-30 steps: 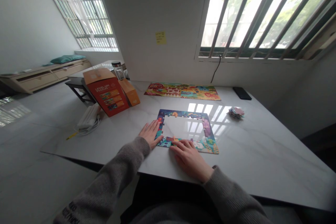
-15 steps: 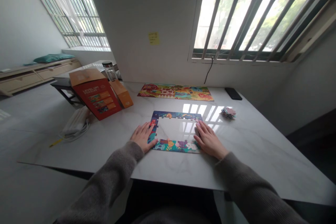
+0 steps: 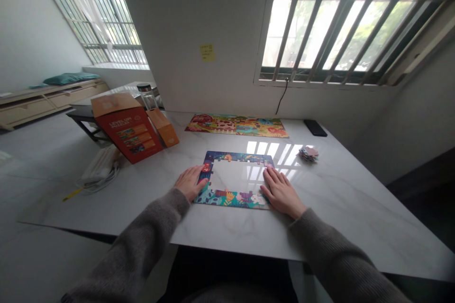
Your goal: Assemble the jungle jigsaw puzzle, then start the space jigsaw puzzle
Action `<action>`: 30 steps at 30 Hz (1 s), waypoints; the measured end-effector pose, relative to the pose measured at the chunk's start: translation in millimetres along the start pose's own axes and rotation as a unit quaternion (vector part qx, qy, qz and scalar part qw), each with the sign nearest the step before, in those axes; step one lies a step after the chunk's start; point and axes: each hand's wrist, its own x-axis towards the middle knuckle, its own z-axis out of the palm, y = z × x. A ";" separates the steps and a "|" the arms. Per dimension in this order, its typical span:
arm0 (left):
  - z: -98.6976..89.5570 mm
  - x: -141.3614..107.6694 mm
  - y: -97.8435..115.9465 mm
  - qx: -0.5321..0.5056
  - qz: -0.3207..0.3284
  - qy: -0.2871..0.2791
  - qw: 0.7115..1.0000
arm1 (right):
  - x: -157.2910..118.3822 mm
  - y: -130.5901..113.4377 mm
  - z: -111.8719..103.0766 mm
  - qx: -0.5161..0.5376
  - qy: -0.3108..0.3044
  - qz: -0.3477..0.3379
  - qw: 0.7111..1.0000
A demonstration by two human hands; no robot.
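A rectangular jigsaw puzzle border (image 3: 227, 200) lies flat on the white marbled table, its middle showing bare tabletop. Its joined pieces are dark blue along the far side and teal with flowers and plants along the near side. My left hand (image 3: 191, 182) lies flat at the border's left side, fingers stretched out, fingertips on the pieces. Over the right side rests my right hand (image 3: 282, 190), fingers extended forward and covering part of that edge. Neither hand grips anything. To the right, apart from the border, sits a small stack of loose puzzle pieces (image 3: 308, 153).
Behind the border lies an assembled colourful puzzle (image 3: 236, 126) near the wall. A black phone (image 3: 315, 128) is at the back right. On the left stand an open red puzzle box (image 3: 131, 135), a smaller orange box (image 3: 162, 128) and a white power strip (image 3: 99, 164) with its cable.
My left hand has slid slightly left and back toward me, uncovering the border's lower left corner. My right hand has barely moved and stays on the right side.
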 end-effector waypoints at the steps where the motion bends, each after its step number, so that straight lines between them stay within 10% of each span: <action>1: -4.0 6.1 -0.5 -0.012 -0.003 -0.001 1.000 | 0.2 0.6 0.6 0.005 0.003 -0.002 1.000; 14: -20.2 41.3 47.2 -0.225 0.135 0.188 0.946 | 2.2 5.6 0.4 0.053 0.039 -0.013 0.998; 21: -16.3 31.2 44.0 -0.219 0.147 0.195 0.945 | 32.2 77.9 -7.1 -0.008 0.191 0.124 0.974; 30: -8.8 32.3 48.9 -0.210 0.200 0.176 0.941 | 63.6 148.1 -3.2 -0.065 0.219 0.288 0.930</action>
